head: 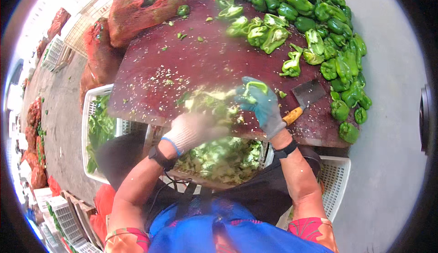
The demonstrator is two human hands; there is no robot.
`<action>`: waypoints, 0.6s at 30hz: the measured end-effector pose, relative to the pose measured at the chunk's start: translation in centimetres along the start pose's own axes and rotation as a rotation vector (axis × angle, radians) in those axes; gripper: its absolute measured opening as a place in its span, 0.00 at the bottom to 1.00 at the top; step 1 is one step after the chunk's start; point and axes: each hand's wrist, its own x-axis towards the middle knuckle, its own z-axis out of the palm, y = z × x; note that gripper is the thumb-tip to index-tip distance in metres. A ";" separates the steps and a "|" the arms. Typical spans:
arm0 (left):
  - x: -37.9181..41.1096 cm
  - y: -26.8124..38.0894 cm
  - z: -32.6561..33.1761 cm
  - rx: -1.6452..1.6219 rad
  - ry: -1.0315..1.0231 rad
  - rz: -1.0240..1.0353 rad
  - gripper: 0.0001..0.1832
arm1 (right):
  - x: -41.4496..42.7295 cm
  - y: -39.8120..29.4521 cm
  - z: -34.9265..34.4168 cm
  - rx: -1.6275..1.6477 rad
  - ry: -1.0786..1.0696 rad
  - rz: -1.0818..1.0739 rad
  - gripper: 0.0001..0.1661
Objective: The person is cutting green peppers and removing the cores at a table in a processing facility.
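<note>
My left hand (196,131), in a white knit glove, is at the table's near edge beside a blurred heap of pale pepper cores and scraps (212,106); blur hides its fingers and whether they hold anything. My right hand (258,104), in a grey and teal coated glove, holds a curved piece of green pepper (256,87) above the dark red tabletop (202,61). A cleaver (309,93) with a wooden handle lies just right of that hand. Beyond it are opened green peppers (268,36). Below the table edge sits a container of pepper scraps (219,159).
Whole green peppers (337,48) are piled along the table's right and far side. Red mesh sacks (140,13) stand at the far left. A white crate of green pepper pieces (102,130) is at lower left, another white crate (333,184) at lower right. Seeds are scattered over the tabletop.
</note>
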 end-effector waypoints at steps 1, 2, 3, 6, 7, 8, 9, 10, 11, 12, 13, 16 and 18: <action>-0.2 0.7 -0.7 -0.086 -0.015 0.038 0.28 | -0.2 0.2 -0.6 -0.316 -0.050 -0.209 0.22; -0.3 1.1 -1.3 -0.170 -0.026 0.074 0.28 | -0.3 0.0 -0.5 -0.629 -0.099 -0.425 0.23; 0.3 0.8 -0.8 -0.303 0.088 0.084 0.23 | -0.3 0.0 -0.3 -0.627 -0.106 -0.431 0.23; 1.8 1.3 1.1 -0.873 0.252 0.011 0.22 | -0.2 -0.5 0.8 -0.243 -0.192 -0.168 0.25; 2.8 1.3 2.5 -0.812 0.420 0.092 0.22 | -0.5 -0.9 1.3 -0.238 -0.201 -0.172 0.25; 3.3 2.1 2.7 -0.814 0.421 0.092 0.22 | -1.0 -1.6 1.5 -0.167 -0.181 -0.207 0.26; 3.7 2.9 2.9 -0.898 0.448 0.082 0.23 | -1.3 -2.1 1.7 -0.096 -0.161 -0.241 0.27; 4.0 3.4 3.0 -0.981 0.474 0.071 0.24 | -1.3 -2.5 1.9 -0.097 -0.162 -0.239 0.27; 4.3 3.9 3.0 -0.983 0.470 0.071 0.24 | -1.4 -2.8 1.8 0.077 -0.135 -0.156 0.27; 4.5 4.3 2.8 -0.956 0.448 0.025 0.24 | -1.5 -2.9 1.8 0.251 -0.107 -0.073 0.28; 4.7 4.5 2.8 -0.928 0.426 -0.021 0.24 | -1.3 -2.5 1.5 0.251 -0.105 -0.069 0.28; 5.7 2.2 4.1 -1.060 0.466 0.336 0.24 | -0.7 -1.8 2.1 0.107 -0.081 -0.120 0.22; 5.1 3.0 2.3 -1.456 0.160 0.166 0.24 | -1.8 -2.2 1.6 0.115 -0.052 -0.101 0.23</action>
